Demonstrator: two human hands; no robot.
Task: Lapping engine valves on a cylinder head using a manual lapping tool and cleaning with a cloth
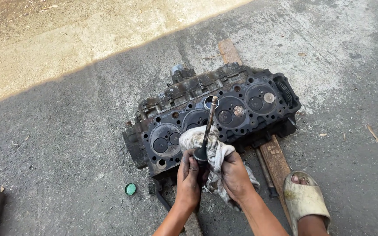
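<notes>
The left hand [189,172] grips a dark, greasy engine valve [206,131] by its head, stem pointing up. The right hand [235,175] clutches a stained white rag [211,150] against it.

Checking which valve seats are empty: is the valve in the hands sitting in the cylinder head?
No, the valve is held above the cylinder head, out of its seat.

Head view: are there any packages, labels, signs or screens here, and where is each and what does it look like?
None in view.
Nearest to packaging: small round green cap, lying on the concrete ground left of the hands, below the dark cylinder head.
</notes>
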